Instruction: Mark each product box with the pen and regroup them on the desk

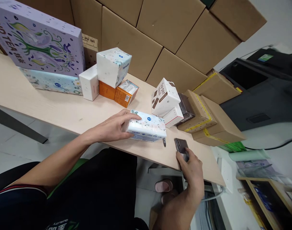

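My left hand [117, 127] grips the left end of a pack of tissues [147, 124], white and pale blue with a floral print. The pack is at the table's front edge; whether it rests on the wood I cannot tell. At the right, my right hand [190, 164] has its thumb and fingers closed around the near end of a dark smartphone [181, 146], whose camera lenses face up. A small dark pen-like object [164, 142] lies between the pack and the phone, partly hidden by the pack.
Behind stand orange boxes [126, 93], a floral tissue pack [113, 67], a white box [88, 83] and a purple tea box [40, 41]. A Super Meal box [164, 97] and taped cartons [215, 123] are at the right. Stacked cartons [126, 38] line the table's [71, 110] back.
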Demonstrator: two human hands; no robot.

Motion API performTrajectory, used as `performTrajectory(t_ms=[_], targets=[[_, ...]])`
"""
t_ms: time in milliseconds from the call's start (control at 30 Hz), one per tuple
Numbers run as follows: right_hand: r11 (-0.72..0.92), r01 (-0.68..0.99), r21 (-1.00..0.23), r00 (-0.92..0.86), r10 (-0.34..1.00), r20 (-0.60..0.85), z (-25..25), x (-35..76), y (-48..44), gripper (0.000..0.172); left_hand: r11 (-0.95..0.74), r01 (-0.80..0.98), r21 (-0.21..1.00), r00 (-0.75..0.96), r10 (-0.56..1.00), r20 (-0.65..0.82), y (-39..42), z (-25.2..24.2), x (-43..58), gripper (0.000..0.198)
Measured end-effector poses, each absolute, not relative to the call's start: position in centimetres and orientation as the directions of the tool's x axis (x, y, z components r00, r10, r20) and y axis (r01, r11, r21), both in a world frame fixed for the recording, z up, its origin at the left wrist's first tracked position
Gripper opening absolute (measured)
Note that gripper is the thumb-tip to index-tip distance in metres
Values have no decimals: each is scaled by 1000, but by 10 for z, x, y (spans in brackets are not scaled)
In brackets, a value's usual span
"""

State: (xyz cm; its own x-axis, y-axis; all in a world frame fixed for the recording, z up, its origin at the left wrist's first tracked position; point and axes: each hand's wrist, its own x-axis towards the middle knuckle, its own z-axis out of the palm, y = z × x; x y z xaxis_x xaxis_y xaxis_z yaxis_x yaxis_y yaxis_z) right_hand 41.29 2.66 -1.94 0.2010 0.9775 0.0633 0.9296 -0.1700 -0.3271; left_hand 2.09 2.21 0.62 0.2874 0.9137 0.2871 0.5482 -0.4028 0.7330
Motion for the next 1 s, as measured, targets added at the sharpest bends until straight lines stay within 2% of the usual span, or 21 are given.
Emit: performTrajectory(t_ms=[67, 167, 267, 367, 533, 667, 733, 800, 900, 1000], targets=[[-133, 926, -354, 188, 974, 125, -22, 414, 23, 81, -438, 569, 696, 252, 898, 360, 16, 9, 21, 54], [-27, 922, -385, 158, 936, 314, -25, 411, 17, 81, -474, 636, 609, 124, 842, 525, 10, 22, 20, 53], [88, 906, -413, 134, 867, 480, -25, 401, 10, 73, -372, 776, 510, -51, 768, 638, 20, 40, 19, 61], [138, 888, -438, 135, 833, 536, -23, 390, 4, 68, -186, 867, 463, -196, 726, 659, 45, 58, 21, 63], [187, 878, -441, 100, 828, 551, -19, 376, -7, 61, -46, 903, 428, -230, 790, 569, 78, 80, 27, 55], [220, 871, -440, 85, 814, 574, -19, 370, -10, 52, -49, 920, 388, -196, 801, 566, 74, 80, 33, 60], [247, 856, -454, 83, 800, 594, -17, 364, -5, 48, -95, 946, 310, -118, 789, 603, 65, 67, 39, 60], [273, 840, -469, 77, 796, 600, -10, 352, 6, 47, -195, 957, 215, 14, 770, 638, 52, 46, 48, 51], [315, 834, -452, 21, 802, 597, 9, 328, 38, 54, -350, 934, 76, 216, 720, 660, 31, 8, 64, 24], [353, 874, -334, -74, 776, 627, 35, 303, 85, 68, -422, 906, 23, 305, 691, 656, 17, -23, 74, 23]])
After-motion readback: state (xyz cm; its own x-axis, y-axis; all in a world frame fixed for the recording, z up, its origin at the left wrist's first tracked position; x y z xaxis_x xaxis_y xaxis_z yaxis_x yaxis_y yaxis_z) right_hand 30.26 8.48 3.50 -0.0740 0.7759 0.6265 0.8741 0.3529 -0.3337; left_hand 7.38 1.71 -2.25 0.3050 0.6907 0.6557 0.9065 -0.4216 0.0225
